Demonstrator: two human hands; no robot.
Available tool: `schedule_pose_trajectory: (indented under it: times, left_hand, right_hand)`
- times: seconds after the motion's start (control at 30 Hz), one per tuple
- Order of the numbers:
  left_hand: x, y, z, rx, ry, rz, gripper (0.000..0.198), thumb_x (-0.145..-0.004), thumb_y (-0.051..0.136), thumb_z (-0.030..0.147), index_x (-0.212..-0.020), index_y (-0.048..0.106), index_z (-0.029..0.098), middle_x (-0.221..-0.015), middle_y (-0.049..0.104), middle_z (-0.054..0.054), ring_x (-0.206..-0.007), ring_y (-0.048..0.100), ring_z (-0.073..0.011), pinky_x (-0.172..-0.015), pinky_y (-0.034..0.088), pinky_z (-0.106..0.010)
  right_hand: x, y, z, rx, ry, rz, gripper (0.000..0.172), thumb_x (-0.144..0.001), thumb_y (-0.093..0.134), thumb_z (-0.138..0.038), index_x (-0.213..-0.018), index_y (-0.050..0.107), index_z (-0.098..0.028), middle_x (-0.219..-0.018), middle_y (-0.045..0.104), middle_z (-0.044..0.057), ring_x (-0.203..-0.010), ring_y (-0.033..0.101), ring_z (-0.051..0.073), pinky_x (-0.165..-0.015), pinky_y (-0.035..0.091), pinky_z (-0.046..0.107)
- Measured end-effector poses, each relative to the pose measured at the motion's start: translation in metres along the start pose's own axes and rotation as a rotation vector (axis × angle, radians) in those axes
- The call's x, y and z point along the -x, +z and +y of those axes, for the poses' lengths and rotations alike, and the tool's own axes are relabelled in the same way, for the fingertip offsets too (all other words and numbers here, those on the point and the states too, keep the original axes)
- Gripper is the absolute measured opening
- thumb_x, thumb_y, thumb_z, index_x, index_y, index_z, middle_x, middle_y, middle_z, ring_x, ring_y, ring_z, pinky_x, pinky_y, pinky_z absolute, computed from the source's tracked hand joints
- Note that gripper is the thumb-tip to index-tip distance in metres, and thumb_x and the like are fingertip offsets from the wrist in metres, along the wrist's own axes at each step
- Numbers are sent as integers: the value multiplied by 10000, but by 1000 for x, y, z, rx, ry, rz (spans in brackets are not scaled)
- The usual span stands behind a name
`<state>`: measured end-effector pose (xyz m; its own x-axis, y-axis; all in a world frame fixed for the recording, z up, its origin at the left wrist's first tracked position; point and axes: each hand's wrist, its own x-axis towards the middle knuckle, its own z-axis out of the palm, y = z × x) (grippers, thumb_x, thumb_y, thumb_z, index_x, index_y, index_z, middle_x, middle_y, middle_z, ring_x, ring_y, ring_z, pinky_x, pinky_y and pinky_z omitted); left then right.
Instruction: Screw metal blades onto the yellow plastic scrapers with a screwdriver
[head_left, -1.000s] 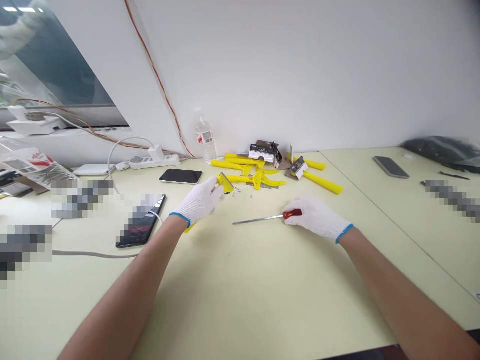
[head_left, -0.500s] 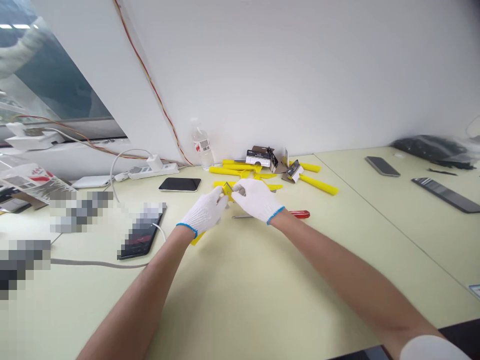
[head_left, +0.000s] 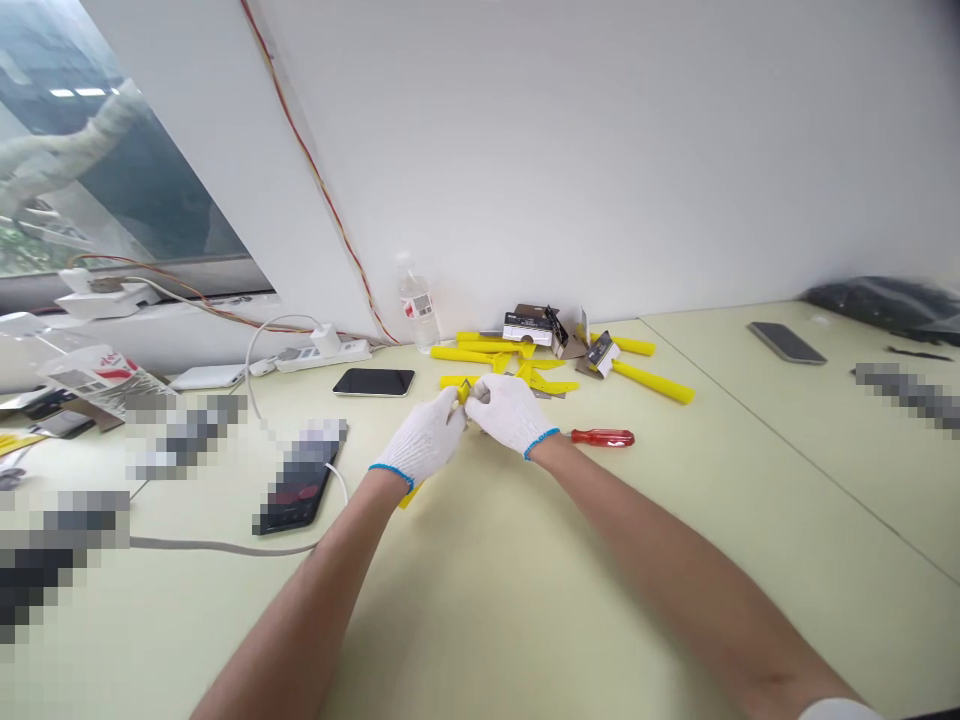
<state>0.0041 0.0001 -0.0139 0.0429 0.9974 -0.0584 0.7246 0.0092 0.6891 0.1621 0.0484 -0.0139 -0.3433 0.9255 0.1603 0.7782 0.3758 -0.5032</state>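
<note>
In white knit gloves with blue cuffs, both hands meet over the middle of the table. My left hand (head_left: 429,440) is closed around a yellow scraper (head_left: 464,389), whose handle end shows below the left wrist. The fingers of my right hand (head_left: 511,410) pinch the scraper's head, where a small metal edge shows; fingertips partly hide it. Just right of the right wrist lies a screwdriver (head_left: 602,438) with a red handle, its shaft mostly covered by that hand. Behind the hands are several more yellow scrapers (head_left: 652,383), one wearing a cardboard sleeve (head_left: 601,354).
A small black-and-white box (head_left: 527,329) rests among the scrapers near the wall. A plastic bottle (head_left: 420,308) and a phone (head_left: 373,382) stand and lie to the left. Another phone (head_left: 296,490) has a white cable. Right, a grey phone (head_left: 786,342) lies near a black bag (head_left: 877,305).
The camera view has shifted slightly, so the scene sits further right and lower. My right hand has closed in on the scraper's head, and more of the screwdriver's red handle shows.
</note>
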Motion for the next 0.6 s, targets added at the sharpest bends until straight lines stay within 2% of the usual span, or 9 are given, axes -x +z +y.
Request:
schedule_pose_trajectory:
  times: [0.07, 0.17, 0.27, 0.4, 0.6]
  left_hand:
    - [1, -2, -3, 20, 1, -14, 317, -991, 470, 546, -1228, 535, 346, -996, 761, -43, -1058, 717, -280, -884, 590, -377]
    - [0, -8, -7, 47, 5, -40, 355, -947, 451, 638, -1218, 509, 416, -980, 764, -4, -1107, 711, -311, -840, 632, -415]
    - [-1, -15, -9, 68, 11, -68, 383, -904, 473, 673, -1203, 513, 438, -939, 754, 2, -1059, 727, -334, -731, 652, -439]
    - [-2, -19, -11, 102, 24, -97, 391, -887, 480, 662, -1215, 519, 454, -912, 744, 3, -964, 751, -318, -604, 640, -404]
    - [-2, -15, -7, 233, -7, -108, 368, -944, 443, 643, -1231, 524, 427, -918, 747, -9, -790, 746, -272, -542, 611, -359]
  right_hand:
    - [-1, -2, 4, 24, 2, -6, 218, -932, 560, -251, -998, 718, -114, -845, 702, 86, -737, 555, 162, -675, 369, 266]
    - [-5, -8, 14, 76, 12, -18, 220, -933, 556, -232, -995, 740, -128, -907, 733, 105, -800, 607, 180, -726, 404, 267]
    - [-15, -10, 26, 138, 28, -54, 199, -904, 582, -220, -918, 763, -140, -910, 751, 125, -818, 641, 208, -732, 417, 287]
    - [-30, -4, 36, 193, 16, -123, 154, -845, 662, -224, -889, 792, -154, -924, 773, 137, -821, 673, 235, -716, 432, 302]
    - [-33, 0, 40, 167, -11, -117, 198, -901, 607, -184, -936, 794, -131, -999, 780, 156, -909, 694, 250, -811, 469, 310]
